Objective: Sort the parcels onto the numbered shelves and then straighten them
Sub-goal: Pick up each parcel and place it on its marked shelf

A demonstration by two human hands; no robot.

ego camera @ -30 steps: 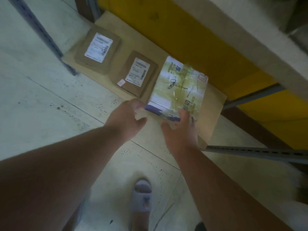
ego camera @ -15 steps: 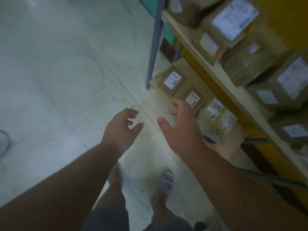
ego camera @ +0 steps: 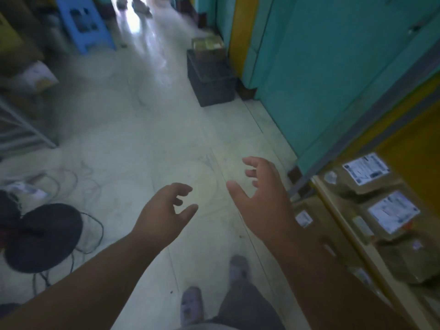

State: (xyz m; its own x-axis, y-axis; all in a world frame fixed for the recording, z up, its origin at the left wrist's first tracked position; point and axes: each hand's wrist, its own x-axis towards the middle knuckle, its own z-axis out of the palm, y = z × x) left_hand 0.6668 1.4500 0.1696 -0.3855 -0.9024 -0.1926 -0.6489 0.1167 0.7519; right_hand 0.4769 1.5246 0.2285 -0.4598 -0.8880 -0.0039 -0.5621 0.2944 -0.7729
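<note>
Hovering over the pale floor (ego camera: 133, 148), both hands are seen empty: the left hand (ego camera: 164, 213) has its fingers (ego camera: 183, 188) loosely curled, the right hand (ego camera: 264, 198) has its fingers spread and relaxed, nothing held. Brown labelled parcels (ego camera: 381, 210) are seen on the shelf (ego camera: 342, 225), just right of the right hand. A dark crate (ego camera: 210, 82) is seen well beyond that shelf, a black round object (ego camera: 42, 236) far left of it.

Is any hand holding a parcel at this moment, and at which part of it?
Nothing is held. The left hand and the right hand are both empty above the floor, fingers loosely spread.
</note>
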